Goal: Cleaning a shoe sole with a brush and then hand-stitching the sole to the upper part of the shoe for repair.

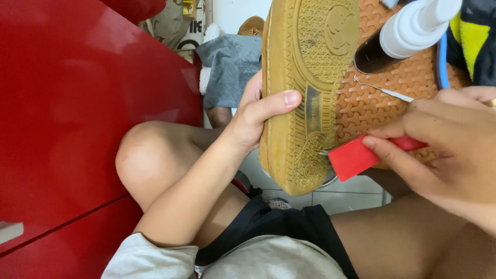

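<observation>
My left hand [253, 116] grips the edge of a tan gum-soled shoe [305, 62], held sole-up, thumb pressed on the tread. My right hand [449, 139] pinches a red-handled tool [354, 156]; its small metal tip touches the tread grooves near the lower end of the sole. Behind the tan sole lies a second, orange sole [372, 108] with a zigzag pattern. A thin white pick with a hooked metal end [385, 92] rests across that orange sole, just above my right hand.
A dark bottle with a white spray top [413, 26] lies at the top right beside yellow and black fabric [473, 36]. A glossy red cabinet [77, 103] fills the left. My bare knee [150, 155] is below the shoe. A grey cloth [232, 62] lies on the tiled floor [351, 194].
</observation>
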